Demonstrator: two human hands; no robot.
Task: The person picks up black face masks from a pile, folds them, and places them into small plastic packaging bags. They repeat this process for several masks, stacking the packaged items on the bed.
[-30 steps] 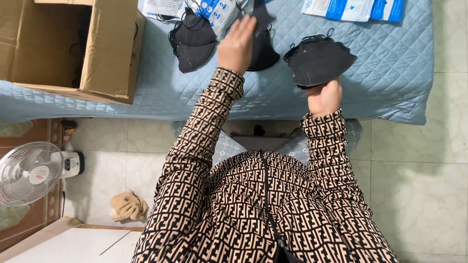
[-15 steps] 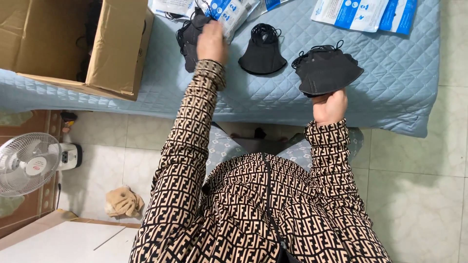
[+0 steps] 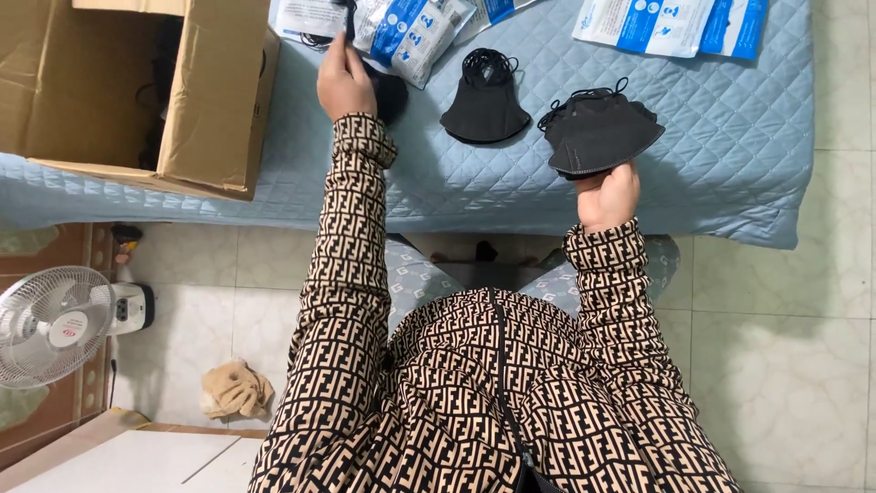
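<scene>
The person leans over a blue quilted table point(image 3: 730, 137), and everything sits in relation to it. The right hand point(image 3: 609, 194) is at the near edge, fingers clamped on the lower edge of a small stack of black face masks point(image 3: 598, 130), which fans out flat over the quilt. The left hand point(image 3: 342, 80) reaches to the far side, its fingers closed down over another black mask point(image 3: 391, 91) that lies partly under a white-and-blue packet point(image 3: 406, 32); I cannot tell how firm that hold is, since the back of the hand hides the fingertips.

Between the two hands, one loose black mask point(image 3: 485, 102) lies alone on the quilt, its ear loops bunched at the top. More flat white-and-blue packets point(image 3: 671, 23) lie along the far right side of the table. An open cardboard box point(image 3: 214, 100) stands on the table's left end.

As a judgement: a few masks are already gathered into the held stack, while the loose mask and the one under the left hand remain apart from it, and the packets look unfilled or untouched.

Below the table, a small white fan point(image 3: 50, 324) and a crumpled tan cloth point(image 3: 235, 388) sit on the tiled floor.
</scene>
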